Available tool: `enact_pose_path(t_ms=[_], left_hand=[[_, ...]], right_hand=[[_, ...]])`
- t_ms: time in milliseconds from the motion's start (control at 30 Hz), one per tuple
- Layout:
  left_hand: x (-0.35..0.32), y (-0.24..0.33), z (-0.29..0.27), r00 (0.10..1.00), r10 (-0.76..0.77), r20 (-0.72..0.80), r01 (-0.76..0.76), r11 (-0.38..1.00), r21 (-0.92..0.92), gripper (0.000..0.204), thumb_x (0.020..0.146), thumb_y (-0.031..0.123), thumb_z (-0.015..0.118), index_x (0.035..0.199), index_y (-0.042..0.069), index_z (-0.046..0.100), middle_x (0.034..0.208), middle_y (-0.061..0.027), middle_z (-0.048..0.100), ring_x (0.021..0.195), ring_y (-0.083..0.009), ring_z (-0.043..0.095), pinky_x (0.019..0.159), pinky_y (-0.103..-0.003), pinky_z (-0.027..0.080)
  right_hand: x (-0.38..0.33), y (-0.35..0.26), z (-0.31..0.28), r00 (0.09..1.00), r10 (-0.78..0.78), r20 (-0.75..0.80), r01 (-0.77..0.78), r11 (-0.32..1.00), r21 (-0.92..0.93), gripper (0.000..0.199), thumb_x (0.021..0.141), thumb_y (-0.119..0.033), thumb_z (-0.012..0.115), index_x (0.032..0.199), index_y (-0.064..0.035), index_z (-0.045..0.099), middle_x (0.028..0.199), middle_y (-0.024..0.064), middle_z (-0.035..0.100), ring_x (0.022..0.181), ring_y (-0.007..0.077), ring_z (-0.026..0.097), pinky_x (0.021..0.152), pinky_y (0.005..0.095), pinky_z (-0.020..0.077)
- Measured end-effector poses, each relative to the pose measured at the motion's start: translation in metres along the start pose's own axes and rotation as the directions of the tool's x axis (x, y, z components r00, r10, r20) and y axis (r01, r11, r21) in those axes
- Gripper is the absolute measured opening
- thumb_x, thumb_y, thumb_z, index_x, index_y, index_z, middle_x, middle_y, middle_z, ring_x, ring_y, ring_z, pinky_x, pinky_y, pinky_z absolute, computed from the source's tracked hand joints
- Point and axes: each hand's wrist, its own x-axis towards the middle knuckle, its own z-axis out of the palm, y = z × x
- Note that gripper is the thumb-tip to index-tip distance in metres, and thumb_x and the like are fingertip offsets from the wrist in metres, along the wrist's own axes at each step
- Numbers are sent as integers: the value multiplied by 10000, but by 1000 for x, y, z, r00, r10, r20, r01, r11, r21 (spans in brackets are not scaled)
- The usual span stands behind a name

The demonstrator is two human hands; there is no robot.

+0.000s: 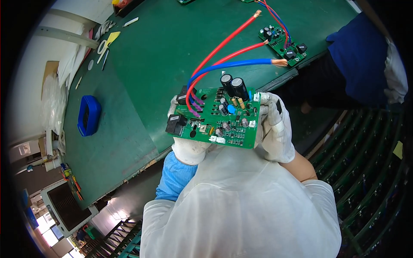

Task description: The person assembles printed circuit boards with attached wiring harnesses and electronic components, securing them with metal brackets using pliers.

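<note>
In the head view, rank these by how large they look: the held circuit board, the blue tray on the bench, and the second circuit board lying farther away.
1. Held circuit board, though nearness enlarges it.
2. Blue tray.
3. Second circuit board, farthest, so its true size is unsure.

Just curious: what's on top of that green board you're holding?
On the circuit board: two black capacitors, black relays, white connectors, red and blue wires. Its underside is hidden.

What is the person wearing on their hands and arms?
Both hands wear white knitted gloves: the left hand and the right hand. The left forearm has a light blue sleeve cover under a loose white coat sleeve. The right arm has a white coat sleeve pushed back, so the forearm near the glove is bare.
</note>
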Motion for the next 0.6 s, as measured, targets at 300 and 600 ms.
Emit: enact_pose_path(t_ms=[300, 600], left_hand=[[-2, 7, 4, 999, 24, -28, -28, 993, -117, 546, 903, 513, 378, 1208, 84, 519, 1189, -167, 565, 1066, -331, 560, 911, -483, 464], [-7, 10, 18, 996, 57, -75, -69, 984, -166, 516, 883, 516, 424, 1162, 104, 561, 1137, -150, 589, 1023, -323, 575, 865, -472, 488]], right_hand=[[2, 2, -1, 998, -58, 6, 58, 998, -8, 355, 954, -316, 488, 1140, -14, 497, 956, 39, 590, 812, 70, 556, 706, 219, 458], [0, 0, -3, 999, -34, 10, 34, 999, 2, 333, 959, -285, 480, 1144, -9, 501, 1004, 52, 589, 870, 86, 562, 765, 244, 468]])
